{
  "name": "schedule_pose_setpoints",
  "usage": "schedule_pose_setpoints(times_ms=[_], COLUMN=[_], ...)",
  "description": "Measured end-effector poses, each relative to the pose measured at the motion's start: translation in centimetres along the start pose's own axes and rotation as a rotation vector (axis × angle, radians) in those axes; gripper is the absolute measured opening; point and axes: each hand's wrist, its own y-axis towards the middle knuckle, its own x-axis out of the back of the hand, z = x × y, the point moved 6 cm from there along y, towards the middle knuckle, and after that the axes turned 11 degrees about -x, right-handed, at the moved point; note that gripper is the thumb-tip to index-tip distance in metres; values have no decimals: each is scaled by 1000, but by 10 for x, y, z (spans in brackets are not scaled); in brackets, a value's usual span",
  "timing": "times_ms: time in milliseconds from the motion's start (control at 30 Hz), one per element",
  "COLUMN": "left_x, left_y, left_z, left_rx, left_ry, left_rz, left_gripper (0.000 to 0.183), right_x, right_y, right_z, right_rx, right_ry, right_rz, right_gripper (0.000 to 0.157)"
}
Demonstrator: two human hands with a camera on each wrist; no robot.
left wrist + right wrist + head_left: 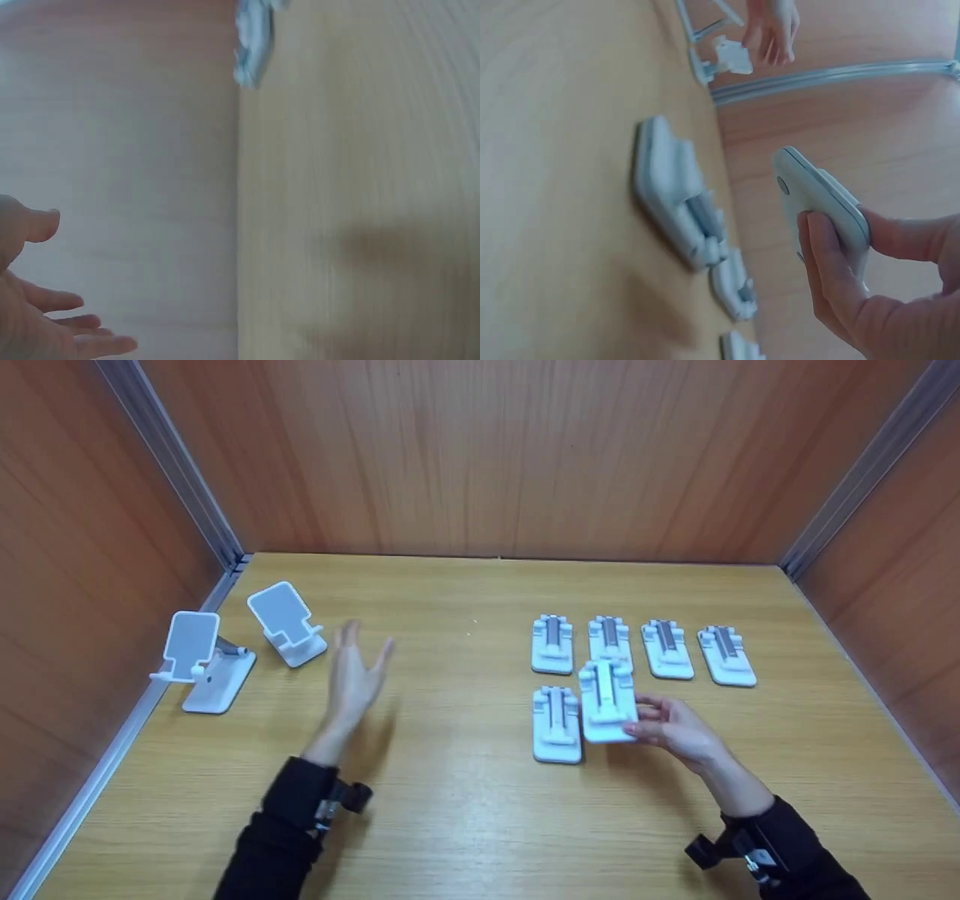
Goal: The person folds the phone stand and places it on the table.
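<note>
My right hand (677, 733) pinches a white folded phone stand (606, 706) by its edge and holds it above the table. In the right wrist view, the thumb lies on one face of that stand (817, 199) and fingers on the other. My left hand (352, 679) is raised over the table with its fingers spread, holding nothing. Just left of it stands an unfolded phone stand (283, 619), tilted back. Farther left is a second unfolded phone stand (214, 682), its plate raised above its base.
A folded phone stand (556, 726) lies left of the held one. Behind are several more folded stands in a row, among them one at the left end (552, 645) and one at the right end (727, 656). Wooden panels (480, 457) wall the table (465, 810) at back and sides.
</note>
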Motion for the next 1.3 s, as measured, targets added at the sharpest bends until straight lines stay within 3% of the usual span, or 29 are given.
schedule_pose_setpoints(times_ms=[233, 433, 667, 833, 1000, 1300], left_x=[40, 56, 63, 62, 59, 67], left_y=[26, 37, 38, 40, 41, 43], left_z=[53, 88, 112, 119, 125, 130], left_rx=[83, 251, 437, 507, 626, 595], left_ry=[228, 322, 188, 102, -1, -4], left_rz=[-89, -57, -82, -93, -79, -163], left_gripper=[62, 66, 70, 68, 63, 40], right_x=[15, 24, 30, 33, 34, 38], right_y=[0, 6, 10, 13, 16, 16], right_z=[-23, -34, -43, -48, -51, -50], right_rx=[-63, -100, -128, -161, -192, -210], right_ry=[-21, -26, -51, -38, -38, -198], right_rz=[-9, -45, -89, -102, -111, -181], right_gripper=[67, 65, 64, 66, 69, 67])
